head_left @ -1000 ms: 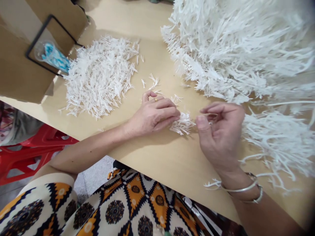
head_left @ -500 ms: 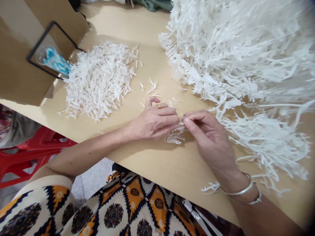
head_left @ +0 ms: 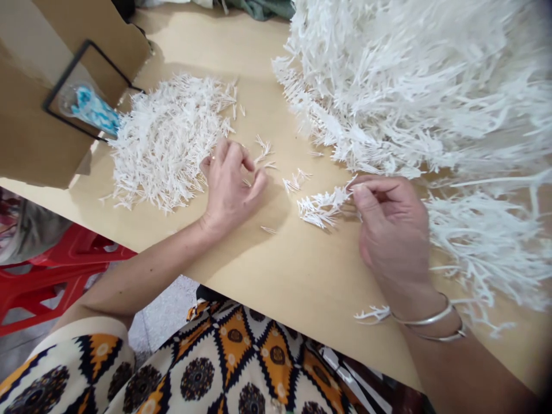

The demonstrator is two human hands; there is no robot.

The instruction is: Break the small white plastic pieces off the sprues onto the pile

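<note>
My right hand (head_left: 394,230) pinches the stem end of a white branched plastic sprig (head_left: 323,207) between thumb and forefinger. The sprig's bushy tip points left, low over the table. My left hand (head_left: 235,184) is apart from it, beside the right edge of a pile of short white pieces (head_left: 166,141). Its fingers are curled, with thumb and forefinger close together. Whatever they may hold is hidden. A few loose white bits (head_left: 293,183) lie between the two hands.
A big heap of white branched sprigs (head_left: 401,86) covers the back right, with a smaller clump (head_left: 487,247) nearer. At left stand a cardboard box (head_left: 38,115), a black wire frame (head_left: 64,86) and a clear cup with blue-and-white contents (head_left: 95,109). Red stools (head_left: 52,282) are below.
My hands have come apart. The left has swung left and away toward the small pile; the right has shifted right, still pinching the sprig, which now shows more fully.
</note>
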